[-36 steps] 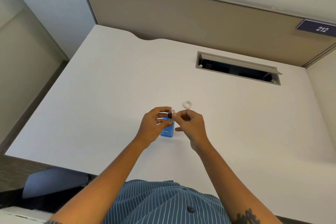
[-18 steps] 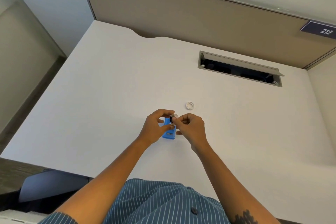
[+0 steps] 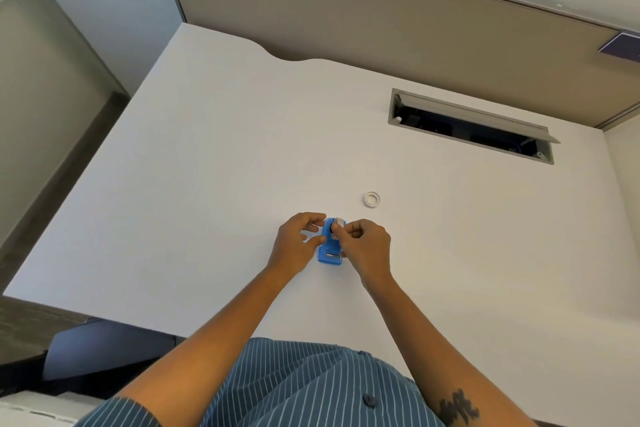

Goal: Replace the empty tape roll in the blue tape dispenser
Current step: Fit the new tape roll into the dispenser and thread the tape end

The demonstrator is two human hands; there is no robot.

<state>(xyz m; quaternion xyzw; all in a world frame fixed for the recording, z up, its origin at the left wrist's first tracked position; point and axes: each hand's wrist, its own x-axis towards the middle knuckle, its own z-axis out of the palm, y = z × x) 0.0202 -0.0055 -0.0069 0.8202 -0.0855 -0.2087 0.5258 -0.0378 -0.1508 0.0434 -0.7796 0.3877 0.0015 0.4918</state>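
Observation:
The small blue tape dispenser [image 3: 329, 255] rests on the white desk [image 3: 207, 184] just in front of me. My right hand [image 3: 363, 246] pinches a tape roll [image 3: 337, 222] with a dark hub at the dispenser's far end, down in or just over its cradle. My left hand [image 3: 298, 241] is at the dispenser's left side, thumb against its edge and fingers spread above it. A white empty tape core [image 3: 372, 199] lies flat on the desk, a short way behind and to the right of my hands.
An open grey cable slot [image 3: 471, 125] is cut into the desk at the back right. A beige partition panel [image 3: 381, 21] stands behind the desk. A dark chair [image 3: 104, 354] shows below the desk's front edge at the left.
The roll has come down from between both hands to the dispenser's far end. My left hand has let go of it and opened beside the dispenser. The camera has tilted slightly.

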